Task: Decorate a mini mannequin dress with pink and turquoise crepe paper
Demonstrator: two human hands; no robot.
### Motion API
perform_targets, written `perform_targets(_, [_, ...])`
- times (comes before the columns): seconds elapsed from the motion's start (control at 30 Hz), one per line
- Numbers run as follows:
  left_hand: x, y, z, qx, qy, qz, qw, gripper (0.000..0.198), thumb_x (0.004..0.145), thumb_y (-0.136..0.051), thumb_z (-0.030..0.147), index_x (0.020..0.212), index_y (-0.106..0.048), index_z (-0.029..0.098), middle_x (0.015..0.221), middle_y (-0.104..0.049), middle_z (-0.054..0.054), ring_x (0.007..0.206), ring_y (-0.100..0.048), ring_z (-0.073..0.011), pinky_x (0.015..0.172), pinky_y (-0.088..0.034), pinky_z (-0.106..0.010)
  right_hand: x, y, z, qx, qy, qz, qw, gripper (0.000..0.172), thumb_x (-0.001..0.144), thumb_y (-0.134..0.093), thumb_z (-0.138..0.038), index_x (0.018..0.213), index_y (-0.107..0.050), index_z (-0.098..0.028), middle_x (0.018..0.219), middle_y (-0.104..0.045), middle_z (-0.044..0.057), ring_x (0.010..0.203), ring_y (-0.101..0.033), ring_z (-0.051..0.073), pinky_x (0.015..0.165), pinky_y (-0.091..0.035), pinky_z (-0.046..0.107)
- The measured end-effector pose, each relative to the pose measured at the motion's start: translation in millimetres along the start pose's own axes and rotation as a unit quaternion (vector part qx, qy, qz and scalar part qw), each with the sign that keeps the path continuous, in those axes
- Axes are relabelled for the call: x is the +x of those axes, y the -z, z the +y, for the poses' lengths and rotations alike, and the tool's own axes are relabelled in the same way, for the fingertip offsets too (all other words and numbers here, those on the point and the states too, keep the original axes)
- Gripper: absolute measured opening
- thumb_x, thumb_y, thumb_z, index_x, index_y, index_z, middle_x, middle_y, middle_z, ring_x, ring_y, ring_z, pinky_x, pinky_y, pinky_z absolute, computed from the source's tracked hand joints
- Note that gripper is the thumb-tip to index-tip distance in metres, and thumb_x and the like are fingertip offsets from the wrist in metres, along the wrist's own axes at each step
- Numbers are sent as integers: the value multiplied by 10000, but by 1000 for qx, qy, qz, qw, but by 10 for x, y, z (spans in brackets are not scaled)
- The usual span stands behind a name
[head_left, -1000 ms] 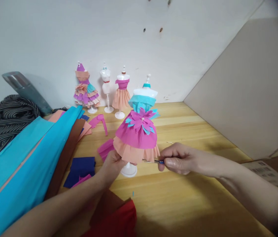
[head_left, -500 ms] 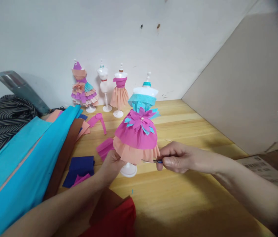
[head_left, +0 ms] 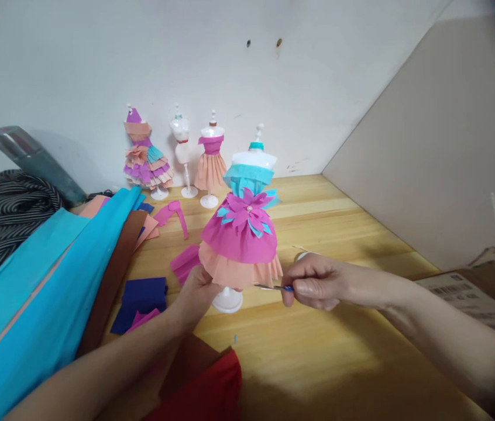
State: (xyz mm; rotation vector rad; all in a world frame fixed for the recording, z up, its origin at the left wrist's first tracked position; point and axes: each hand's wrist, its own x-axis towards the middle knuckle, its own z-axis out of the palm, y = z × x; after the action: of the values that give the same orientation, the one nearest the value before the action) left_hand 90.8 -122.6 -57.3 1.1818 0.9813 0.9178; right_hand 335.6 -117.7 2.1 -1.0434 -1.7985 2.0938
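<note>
With our left hand (head_left: 198, 291) we pinch the lower left edge of the dress (head_left: 241, 242), thumb and fingers together on its peach layer, which partly hides them. The dress sits on a white stand (head_left: 254, 159), above and to the right of that pinch; the stand's round base shows just beside it. Our right hand (head_left: 315, 285) holds small scissors (head_left: 279, 287) in a narrow grip, the thin blades pointing left along the peach hem; we cannot tell whether they touch it. A pink flower (head_left: 248, 211) rests at the waist, above and between both grips. To the left of our pinch lies a blue piece (head_left: 144, 297). A red sheet (head_left: 210, 386) lies nearer us than either grip, on the table (head_left: 300, 362).
</note>
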Motion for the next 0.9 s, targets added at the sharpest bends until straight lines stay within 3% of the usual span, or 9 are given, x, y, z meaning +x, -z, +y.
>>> perform_targets(0.23, [13, 11, -46, 5, -9, 8, 1000, 121, 593, -628, 247, 565, -687, 145, 619, -696, -45, 605, -598, -165, 618, -436, -254, -13, -56, -47, 20, -5, -5, 1000, 473, 808, -579, -545, 846, -619, -76, 529, -343, -78, 453, -259, 38, 414, -180, 210])
perform_targets(0.5, [23, 30, -38, 21, -23, -1, 1000, 187, 617, -652, 315, 601, -698, 135, 630, -697, -66, 628, -613, -185, 632, -450, -273, -11, -103, -12, -22, 2, 62, 998, 510, 817, -549, -566, 876, -617, -64, 533, -307, -84, 464, -244, 41, 429, -178, 217])
perform_targets(0.9, [29, 17, -55, -1, -9, 0, 1000, 132, 589, -663, 264, 590, -707, 140, 619, -703, -60, 607, -621, -182, 608, -461, -263, 19, -66, 10, -19, -2, 56, 998, 526, 796, -563, -583, 855, -619, -63, 515, -314, -87, 450, -248, 39, 420, -178, 215])
